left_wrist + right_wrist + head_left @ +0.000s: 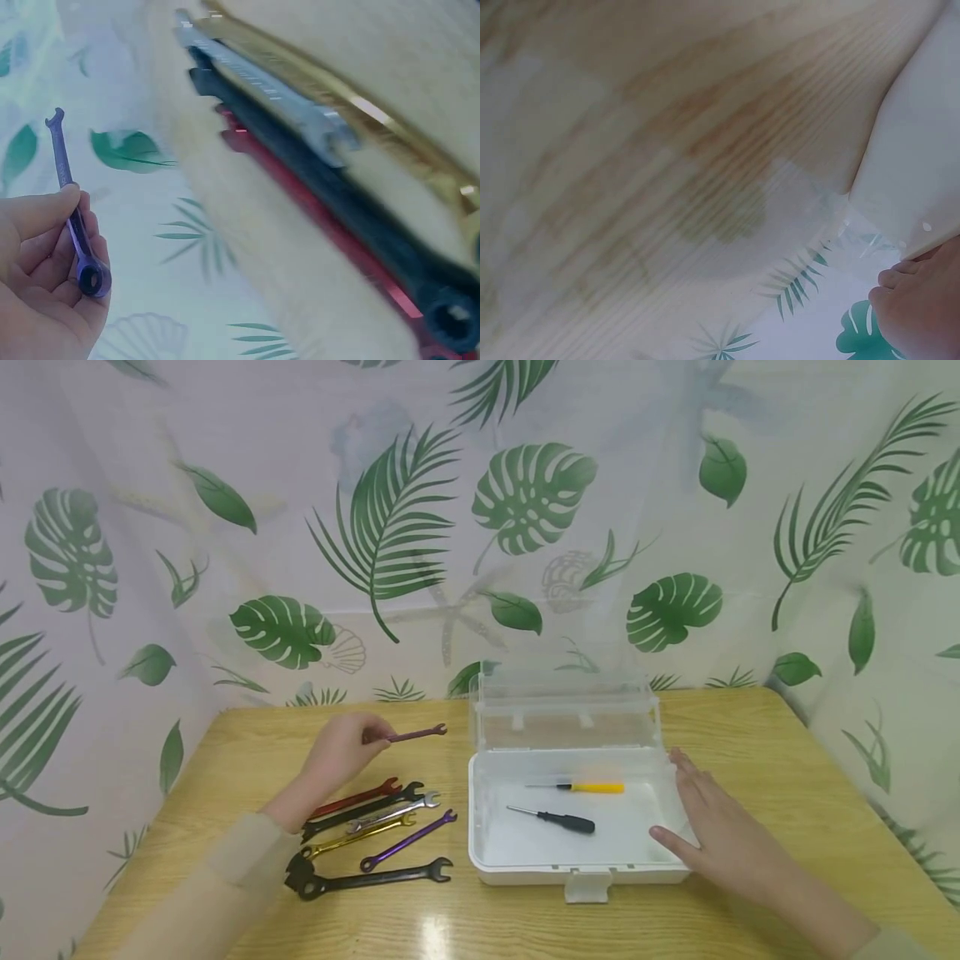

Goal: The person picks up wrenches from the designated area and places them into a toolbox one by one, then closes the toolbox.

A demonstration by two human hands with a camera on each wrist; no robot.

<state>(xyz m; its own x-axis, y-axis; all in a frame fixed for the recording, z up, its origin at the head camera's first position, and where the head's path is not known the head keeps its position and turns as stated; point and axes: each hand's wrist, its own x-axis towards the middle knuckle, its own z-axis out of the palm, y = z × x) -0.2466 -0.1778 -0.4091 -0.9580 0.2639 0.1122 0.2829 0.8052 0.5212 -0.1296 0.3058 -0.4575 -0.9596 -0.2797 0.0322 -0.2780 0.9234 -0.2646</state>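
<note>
Tbl (750,756); L fingers (95,240) pinch wrench (62,161), ring end (104,283) L-cam only; R fingers (693,787) straight.

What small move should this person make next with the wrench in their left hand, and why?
Probably move the left hand rightward and lower the small wrench into the toolbox. The wrench is gripped clear of the other wrenches, the lid is open, two screwdrivers lie inside with bare space around them, and the right hand is at the box's right side.

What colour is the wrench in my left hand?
Purple; the wrench shows best in the left wrist view.
</note>
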